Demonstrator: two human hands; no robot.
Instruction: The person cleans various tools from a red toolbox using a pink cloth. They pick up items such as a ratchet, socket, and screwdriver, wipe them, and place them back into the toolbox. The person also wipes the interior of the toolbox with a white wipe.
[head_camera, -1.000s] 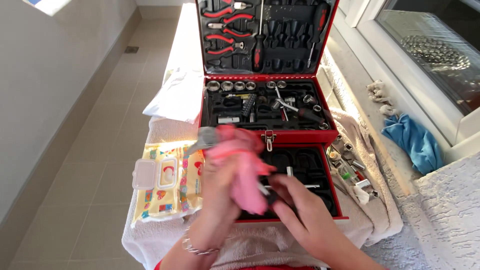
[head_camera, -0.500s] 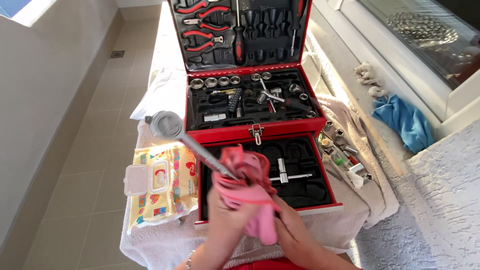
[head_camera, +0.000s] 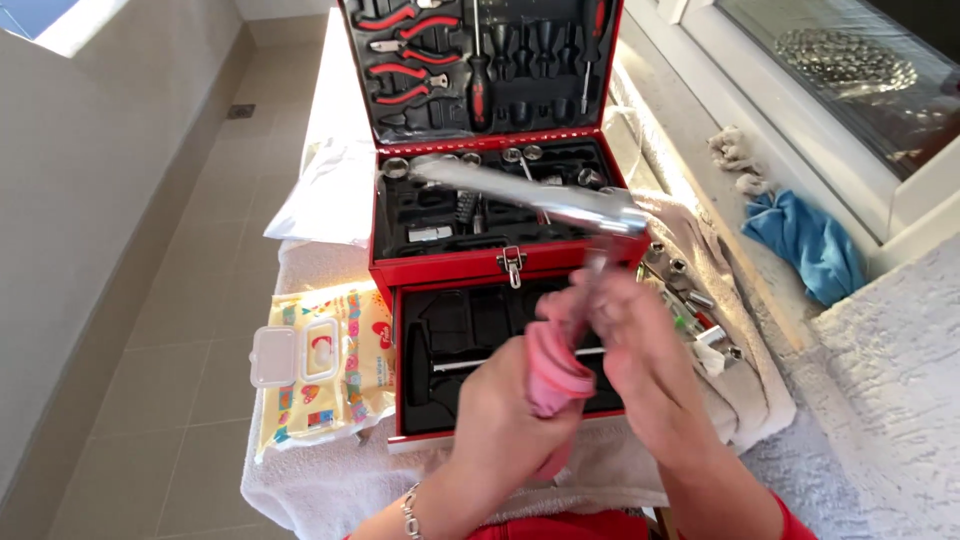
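Ratchet wrench (head_camera: 520, 190) was up in the air over the open red tool case (head_camera: 505, 262), a long chrome bar stretched across the upper tray, blurred by motion (so I couldn't make out which end was the head). You had your right hand (head_camera: 640, 345) on its near end, fingers closed around the handle just above the drawer. Your left hand (head_camera: 505, 430) sat lower, curled tight around a pink cloth (head_camera: 555, 365), which was bunched up between both hands and touching the right one.

Under your hands the bottom drawer (head_camera: 440, 340) was pulled out, black foam with a T-shaped bar lying in it. The lid (head_camera: 480, 60) stood upright at the back with red-handled pliers and screwdrivers clipped in. A row of sockets (head_camera: 690, 300) lay loose on the white towel (head_camera: 330, 470) just right of the case, and a pack of wet wipes (head_camera: 320, 370) with a flip lid sat on the left. A blue rag (head_camera: 800, 245) was on the sill, well apart from everything.
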